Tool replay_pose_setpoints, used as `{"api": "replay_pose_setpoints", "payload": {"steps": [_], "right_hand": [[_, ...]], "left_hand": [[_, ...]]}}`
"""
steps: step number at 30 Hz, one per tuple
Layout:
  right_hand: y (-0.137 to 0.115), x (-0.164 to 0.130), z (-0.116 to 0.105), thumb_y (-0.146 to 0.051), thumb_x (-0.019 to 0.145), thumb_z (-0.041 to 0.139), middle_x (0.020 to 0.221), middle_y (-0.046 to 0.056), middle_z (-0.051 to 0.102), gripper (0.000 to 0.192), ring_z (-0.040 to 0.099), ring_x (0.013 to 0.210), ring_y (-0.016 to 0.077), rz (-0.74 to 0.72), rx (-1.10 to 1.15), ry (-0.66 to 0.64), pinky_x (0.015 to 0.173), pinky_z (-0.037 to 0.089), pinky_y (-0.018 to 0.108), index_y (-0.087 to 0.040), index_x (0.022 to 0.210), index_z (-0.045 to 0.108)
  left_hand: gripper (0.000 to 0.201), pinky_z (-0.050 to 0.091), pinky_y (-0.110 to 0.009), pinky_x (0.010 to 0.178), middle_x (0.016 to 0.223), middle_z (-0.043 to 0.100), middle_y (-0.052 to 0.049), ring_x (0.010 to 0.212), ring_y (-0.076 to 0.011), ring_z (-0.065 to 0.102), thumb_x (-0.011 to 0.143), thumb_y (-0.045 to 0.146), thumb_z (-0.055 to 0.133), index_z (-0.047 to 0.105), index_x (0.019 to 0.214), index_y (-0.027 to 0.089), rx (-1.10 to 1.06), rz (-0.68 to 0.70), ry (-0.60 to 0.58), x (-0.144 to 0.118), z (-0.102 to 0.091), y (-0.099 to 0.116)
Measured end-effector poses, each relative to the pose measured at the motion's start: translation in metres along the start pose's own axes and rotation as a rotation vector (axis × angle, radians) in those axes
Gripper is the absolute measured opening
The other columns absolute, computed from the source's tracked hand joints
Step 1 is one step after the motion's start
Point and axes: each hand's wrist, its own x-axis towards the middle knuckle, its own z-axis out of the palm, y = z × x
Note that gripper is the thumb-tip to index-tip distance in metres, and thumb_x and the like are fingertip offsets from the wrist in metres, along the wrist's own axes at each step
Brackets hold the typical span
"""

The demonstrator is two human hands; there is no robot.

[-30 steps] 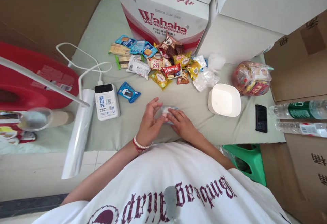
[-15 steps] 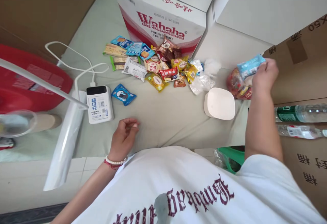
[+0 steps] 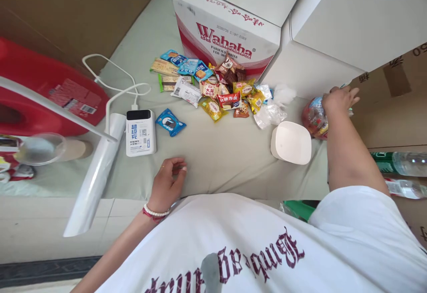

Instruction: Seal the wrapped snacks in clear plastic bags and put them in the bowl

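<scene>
My right hand (image 3: 339, 101) is over a clear bag of wrapped snacks (image 3: 315, 119) at the right end of the table, fingers apart. Part of a blue packet (image 3: 316, 103) shows at the bag's top beside this hand, which hides the rest. My left hand (image 3: 169, 182) rests near the table's front edge, its fingers loosely bent and apart, with nothing visible in them. Beyond it lies a dark blue snack packet (image 3: 170, 122). Several wrapped snacks (image 3: 229, 100) are heaped in the middle, in front of the Wahaha carton (image 3: 230, 39).
A white square tub (image 3: 291, 143) stands left of the snack bag, with crumpled clear plastic (image 3: 271, 114) behind it. To the left are a white power bank (image 3: 140, 135) with a cable, a plastic roll (image 3: 96, 177), a clear cup (image 3: 43, 149) and a red container (image 3: 50, 92).
My right hand has lowered the light blue packet to the bag, and its fingers have spread. My left hand stays by the table edge. The view has shifted slightly.
</scene>
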Motion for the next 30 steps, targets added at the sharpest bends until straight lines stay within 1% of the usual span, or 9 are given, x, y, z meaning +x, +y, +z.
{"api": "replay_pose_setpoints", "payload": {"steps": [2, 4, 7, 10, 15, 18, 23, 27, 30], "right_hand": [[-0.008, -0.006, -0.009, -0.043, 0.104, 0.044, 0.136, 0.032, 0.054, 0.05, 0.038, 0.136, 0.0406, 0.172, -0.082, 0.162, 0.097, 0.032, 0.056, -0.005, 0.12, 0.072], [-0.025, -0.018, -0.014, -0.038, 0.104, 0.043, 0.131, 0.03, 0.061, 0.048, 0.044, 0.134, 0.0371, 0.122, -0.102, 0.235, 0.094, 0.035, 0.05, -0.005, 0.123, 0.072], [-0.055, -0.041, -0.006, -0.039, 0.104, 0.044, 0.113, 0.024, 0.071, 0.046, 0.061, 0.115, 0.0289, -0.031, -0.057, 0.025, 0.085, 0.04, 0.041, -0.007, 0.117, 0.075], [-0.076, -0.058, 0.019, -0.043, 0.1, 0.053, 0.106, 0.022, 0.074, 0.042, 0.066, 0.098, 0.026, -0.009, -0.043, -0.271, 0.083, 0.042, 0.04, -0.009, 0.105, 0.077], [-0.074, -0.07, 0.039, -0.03, 0.097, 0.052, 0.092, 0.014, 0.073, 0.03, 0.065, 0.087, 0.0189, -0.11, 0.093, -0.309, 0.083, 0.043, 0.036, -0.01, 0.092, 0.074], [-0.07, -0.086, 0.02, -0.034, 0.094, 0.06, 0.089, 0.008, 0.072, 0.018, 0.062, 0.078, 0.0185, -0.167, 0.371, -0.183, 0.075, 0.047, 0.034, -0.018, 0.092, 0.067], [-0.097, -0.146, -0.02, -0.058, 0.093, 0.06, 0.075, -0.001, 0.065, 0.033, 0.046, 0.053, 0.0122, -0.154, 1.142, -0.171, 0.051, 0.038, 0.025, -0.026, 0.094, 0.052], [-0.139, -0.195, -0.013, -0.061, 0.084, 0.072, 0.053, -0.01, 0.039, 0.041, 0.025, 0.04, 0.0095, 0.008, 1.588, -0.337, 0.039, 0.025, 0.023, -0.027, 0.092, 0.051], [-0.171, -0.221, 0.016, -0.057, 0.079, 0.078, 0.053, -0.011, 0.031, 0.041, 0.025, 0.04, 0.0092, 0.143, 1.799, -0.583, 0.037, 0.026, 0.023, -0.028, 0.091, 0.053]], "left_hand": [[0.038, 0.06, -0.044, 0.093, 0.11, 0.069, -0.011, 0.104, -0.0267, 0.07, 0.092, 0.05, 0.055, 0.058, 0.115, 0.02, 0.004, 0.006, 0.023, 0.001, 0.0, 0.0], [0.035, 0.06, -0.042, 0.091, 0.109, 0.068, -0.01, 0.102, -0.026, 0.07, 0.092, 0.049, 0.055, 0.059, 0.112, 0.02, 0.012, 0.019, 0.036, 0.003, 0.0, 0.001], [0.028, 0.06, -0.039, 0.086, 0.107, 0.067, -0.009, 0.098, -0.0244, 0.068, 0.092, 0.046, 0.055, 0.062, 0.105, 0.022, 0.035, 0.071, 0.034, 0.007, 0.0, 0.005], [0.025, 0.06, -0.037, 0.081, 0.104, 0.068, -0.009, 0.095, -0.0239, 0.067, 0.092, 0.044, 0.053, 0.065, 0.096, 0.022, 0.044, 0.144, 0.023, 0.011, -0.001, 0.01], [0.023, 0.058, -0.037, 0.083, 0.101, 0.07, -0.009, 0.096, -0.0237, 0.066, 0.092, 0.041, 0.054, 0.067, 0.092, 0.023, 0.041, 0.202, 0.008, 0.009, -0.006, 0.01], [0.022, 0.057, -0.036, 0.083, 0.099, 0.07, -0.008, 0.095, -0.0233, 0.067, 0.092, 0.041, 0.056, 0.068, 0.091, 0.023, -0.008, 0.15, 0.028, 0.004, -0.008, 0.006], [0.029, 0.056, -0.033, 0.078, 0.093, 0.07, -0.006, 0.086, -0.0203, 0.067, 0.094, 0.048, 0.058, 0.069, 0.095, 0.021, -0.226, 0.068, -0.021, 0.01, -0.003, 0.023], [0.041, 0.057, -0.034, 0.077, 0.093, 0.071, -0.007, 0.082, -0.0195, 0.067, 0.098, 0.057, 0.055, 0.072, 0.097, 0.02, -0.449, 0.125, -0.129, 0.041, 0.014, 0.064], [0.05, 0.05, -0.042, 0.105, 0.117, 0.072, -0.011, 0.116, -0.0271, 0.064, 0.087, 0.069, 0.066, 0.078, 0.096, 0.021, -0.547, 0.228, -0.323, 0.065, 0.037, 0.088]]}}
